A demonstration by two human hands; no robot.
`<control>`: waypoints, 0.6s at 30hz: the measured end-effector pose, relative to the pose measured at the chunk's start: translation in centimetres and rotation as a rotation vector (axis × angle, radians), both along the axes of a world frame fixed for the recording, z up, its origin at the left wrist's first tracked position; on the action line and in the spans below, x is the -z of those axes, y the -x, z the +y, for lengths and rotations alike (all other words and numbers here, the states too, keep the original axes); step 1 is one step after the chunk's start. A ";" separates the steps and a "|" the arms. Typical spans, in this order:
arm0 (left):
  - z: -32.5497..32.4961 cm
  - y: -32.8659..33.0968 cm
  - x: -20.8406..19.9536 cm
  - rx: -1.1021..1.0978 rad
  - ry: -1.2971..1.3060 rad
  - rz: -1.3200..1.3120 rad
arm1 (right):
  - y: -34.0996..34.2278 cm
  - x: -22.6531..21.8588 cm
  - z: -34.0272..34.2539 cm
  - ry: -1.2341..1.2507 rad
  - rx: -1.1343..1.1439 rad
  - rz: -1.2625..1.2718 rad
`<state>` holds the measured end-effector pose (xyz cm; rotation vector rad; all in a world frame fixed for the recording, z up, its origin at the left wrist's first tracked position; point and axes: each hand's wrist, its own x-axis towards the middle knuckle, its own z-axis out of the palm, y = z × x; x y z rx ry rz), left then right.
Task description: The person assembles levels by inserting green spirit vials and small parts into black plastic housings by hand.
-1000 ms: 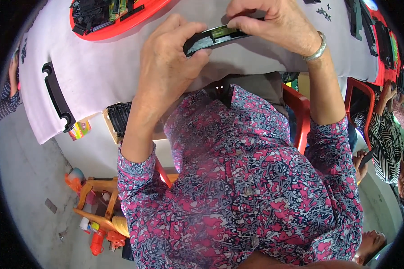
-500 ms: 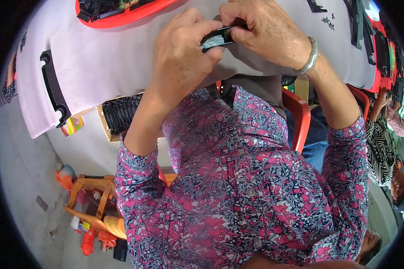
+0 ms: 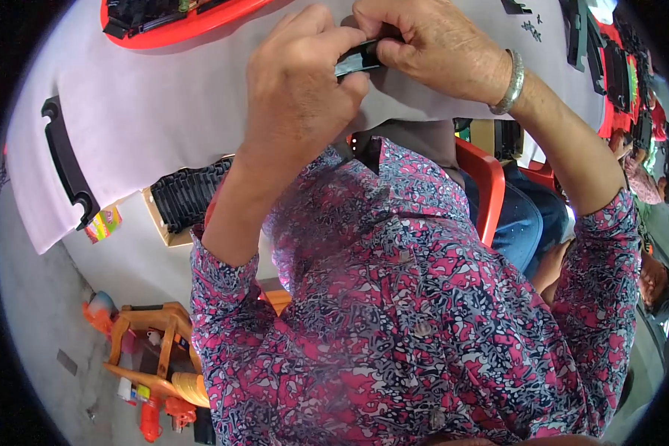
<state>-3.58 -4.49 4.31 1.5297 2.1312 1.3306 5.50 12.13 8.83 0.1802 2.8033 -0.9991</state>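
The left hand (image 3: 304, 82) is pinching the left end of a slim black part (image 3: 359, 61) between thumb and bent forefinger, while the right hand (image 3: 442, 56) is gripping its right end with thumb and curled fingers. The part is hovering over the near side of the cloth-covered table (image 3: 163, 104), close to the person's body, and the fingers are hiding its ends. Its glossy face is leaving little to hold, so uneven pressure could be making it twist or slip; if it were slipping, it could be dropping past the near edge. Hard squeezing could also be bending or cracking so thin a piece. A long black strip (image 3: 68, 163) is lying along the left edge, where a brushing sleeve could be knocking it off. Small dark pieces (image 3: 531, 31) are sitting loose at far right, easily scattered by a sweeping wrist.
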 end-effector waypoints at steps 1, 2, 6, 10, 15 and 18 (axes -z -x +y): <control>0.1 -0.1 0.1 -0.005 -0.005 0.028 | 0.0 0.2 0.0 -0.002 0.005 -0.010; 0.0 -0.2 0.1 0.001 -0.006 0.018 | 0.0 0.3 0.1 -0.003 -0.007 0.003; 0.0 -0.4 -0.2 -0.006 0.053 0.027 | -0.4 0.8 0.2 -0.025 -0.020 0.029; -0.2 -0.4 -1.5 0.024 0.037 0.001 | -0.4 0.7 0.1 -0.030 -0.026 0.011; 0.3 -0.7 -2.3 0.011 0.019 -0.177 | -0.2 0.4 0.2 -0.045 -0.014 -0.018; 0.2 -0.6 -2.2 -0.005 0.030 -0.159 | 0.5 -0.5 -0.2 -0.037 -0.001 -0.055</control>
